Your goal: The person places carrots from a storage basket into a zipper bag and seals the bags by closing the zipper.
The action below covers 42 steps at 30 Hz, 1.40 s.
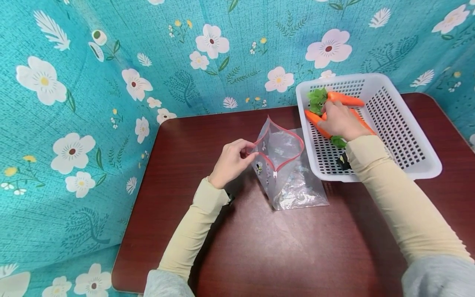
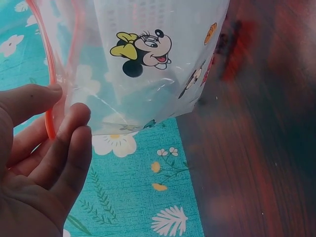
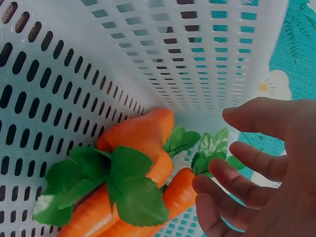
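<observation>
Plainly, the white basket (image 1: 393,119) holds carrots (image 1: 346,99); the clear bag (image 1: 291,179) gapes.

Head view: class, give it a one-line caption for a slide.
Left hand pinches an open bag while the right hand reaches into a basket of carrots.

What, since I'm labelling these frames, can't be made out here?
Carrots: full count; head view, right grip covers some; right wrist view, leaves overlap.
Bag: smaller prints; head view, too small.
Table: near edge; head view, mostly cut off by picture bottom.
Reddish patch: left wrist view, too blurred to identify.
</observation>
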Available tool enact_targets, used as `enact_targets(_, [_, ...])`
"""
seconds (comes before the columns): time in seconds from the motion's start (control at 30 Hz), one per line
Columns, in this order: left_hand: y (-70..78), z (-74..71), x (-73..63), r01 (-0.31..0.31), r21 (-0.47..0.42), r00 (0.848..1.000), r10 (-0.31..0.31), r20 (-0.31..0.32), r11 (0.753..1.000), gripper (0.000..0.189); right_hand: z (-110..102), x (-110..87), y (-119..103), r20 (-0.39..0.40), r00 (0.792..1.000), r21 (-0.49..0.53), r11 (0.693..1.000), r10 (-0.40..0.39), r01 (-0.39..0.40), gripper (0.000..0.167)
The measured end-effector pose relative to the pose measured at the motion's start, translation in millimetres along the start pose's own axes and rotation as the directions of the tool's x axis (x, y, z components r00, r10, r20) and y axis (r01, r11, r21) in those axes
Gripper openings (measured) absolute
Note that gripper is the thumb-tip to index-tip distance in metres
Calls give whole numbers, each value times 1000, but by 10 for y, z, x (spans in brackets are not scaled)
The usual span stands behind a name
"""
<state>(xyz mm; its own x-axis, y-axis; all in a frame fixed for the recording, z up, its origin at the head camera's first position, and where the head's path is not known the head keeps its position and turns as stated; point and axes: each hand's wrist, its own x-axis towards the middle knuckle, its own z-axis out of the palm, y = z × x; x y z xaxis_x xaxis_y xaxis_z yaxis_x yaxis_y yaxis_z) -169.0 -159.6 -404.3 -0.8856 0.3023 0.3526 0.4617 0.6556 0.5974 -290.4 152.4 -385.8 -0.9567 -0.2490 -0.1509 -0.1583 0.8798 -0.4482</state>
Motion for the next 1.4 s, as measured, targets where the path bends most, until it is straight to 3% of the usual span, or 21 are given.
enact_targets(0.17, [3, 1, -2, -10, -9, 1000, 10, -6, 1000, 22, 46, 22, 7, 21, 1000, -15, 1000, 15, -15, 42])
enact_targets(0.57, [0, 28, 2, -10, -18, 1000, 10, -3, 1000, 22, 125, 70, 71, 44, 998, -59, 997, 45, -42, 49])
enact_targets(0.83, [-23, 46, 8, -20, -6, 1000, 20, -9, 1000, 22, 185, 109, 85, 55, 997, -104, 993, 55, -49, 36])
enact_targets(1.07, [-34, 56, 12, -9, -9, 1000, 9, 5, 1000, 21, 190, 98, 84, 111, 990, -88, 993, 84, -74, 54])
enact_targets(1.4, [-30, 52, 8, -8, -3, 1000, 8, 8, 1000, 20, 207, 113, 99, 149, 986, -103, 993, 79, -64, 28])
